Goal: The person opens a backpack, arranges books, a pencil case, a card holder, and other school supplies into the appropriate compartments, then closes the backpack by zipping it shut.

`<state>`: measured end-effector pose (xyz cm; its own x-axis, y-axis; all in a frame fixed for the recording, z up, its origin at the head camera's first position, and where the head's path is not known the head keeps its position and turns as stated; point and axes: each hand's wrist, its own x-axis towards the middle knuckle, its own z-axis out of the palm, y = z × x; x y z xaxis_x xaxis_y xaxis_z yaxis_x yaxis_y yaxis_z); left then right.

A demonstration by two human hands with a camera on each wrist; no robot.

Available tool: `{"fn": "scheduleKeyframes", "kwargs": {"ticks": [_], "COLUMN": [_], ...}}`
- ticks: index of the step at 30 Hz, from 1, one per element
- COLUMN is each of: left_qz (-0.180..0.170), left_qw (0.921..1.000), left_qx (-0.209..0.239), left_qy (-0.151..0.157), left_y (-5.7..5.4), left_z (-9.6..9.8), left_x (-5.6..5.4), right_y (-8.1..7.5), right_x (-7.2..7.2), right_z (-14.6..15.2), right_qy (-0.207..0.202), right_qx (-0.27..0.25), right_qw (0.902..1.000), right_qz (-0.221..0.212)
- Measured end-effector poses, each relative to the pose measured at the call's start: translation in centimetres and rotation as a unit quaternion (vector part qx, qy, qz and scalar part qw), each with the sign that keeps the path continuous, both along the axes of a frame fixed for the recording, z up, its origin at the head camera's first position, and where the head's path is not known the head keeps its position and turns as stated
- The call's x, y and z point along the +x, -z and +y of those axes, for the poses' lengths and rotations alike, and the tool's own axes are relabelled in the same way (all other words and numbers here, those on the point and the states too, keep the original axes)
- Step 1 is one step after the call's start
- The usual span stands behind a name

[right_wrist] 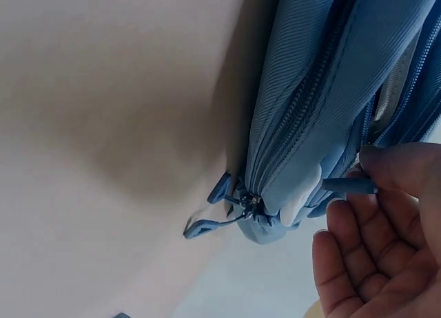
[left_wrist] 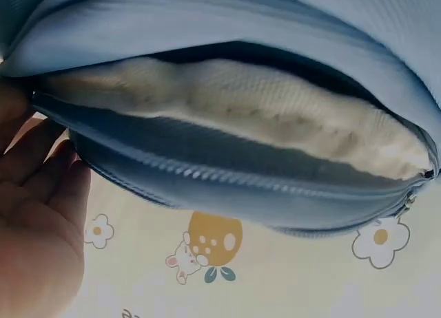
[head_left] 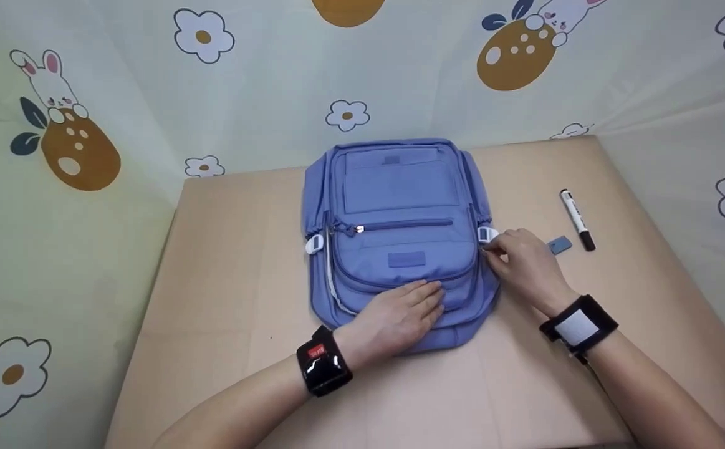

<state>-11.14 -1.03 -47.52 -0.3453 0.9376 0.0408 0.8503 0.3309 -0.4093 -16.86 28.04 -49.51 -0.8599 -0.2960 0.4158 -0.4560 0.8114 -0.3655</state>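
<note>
A blue backpack [head_left: 403, 187] lies on its back on the table, front side up. My left hand [head_left: 396, 318] rests with fairly straight fingers on the lower front pocket. In the left wrist view a zipped compartment gapes, with pale cream fabric [left_wrist: 227, 98] showing inside, and the left hand [left_wrist: 41, 215] is at its left end. At the bag's right side, beside a white buckle [head_left: 487, 234], my right hand [head_left: 527, 265] pinches a zipper slider. The slider's blue zipper pull [right_wrist: 350, 186] sticks out by the thumb of the right hand [right_wrist: 386, 242] in the right wrist view.
A white marker with a black cap [head_left: 577, 219] and a small grey-blue block [head_left: 560, 245] lie right of the backpack. Two more zipper pulls [right_wrist: 207, 225] hang at the bag's side. A patterned curtain [head_left: 262, 93] stands behind the table [head_left: 225, 280].
</note>
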Motion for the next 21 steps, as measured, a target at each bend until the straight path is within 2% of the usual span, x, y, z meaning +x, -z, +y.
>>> {"fn": "scheduleKeyframes", "kwargs": {"ticks": [7, 15, 21], "left_qz": [-0.022, -0.022, -0.024], "left_qw": [0.9995, 0.9993, 0.9993], "left_qx": [-0.011, 0.026, 0.018], "left_qy": [-0.020, -0.016, -0.020], "left_y": [0.2, 0.6, 0.5], "left_z": [0.2, 0.2, 0.2], "left_x": [-0.1, -0.2, -0.1], "right_y": [0.1, -0.5, -0.7], "right_x": [1.3, 4.3, 6.4], "right_z": [0.2, -0.9, -2.3], "right_qy": [-0.016, -0.038, -0.049], "right_qx": [0.009, 0.052, 0.076], "right_qw": [0.9998, 0.9978, 0.9956], "right_qz": [0.003, -0.012, -0.025]}}
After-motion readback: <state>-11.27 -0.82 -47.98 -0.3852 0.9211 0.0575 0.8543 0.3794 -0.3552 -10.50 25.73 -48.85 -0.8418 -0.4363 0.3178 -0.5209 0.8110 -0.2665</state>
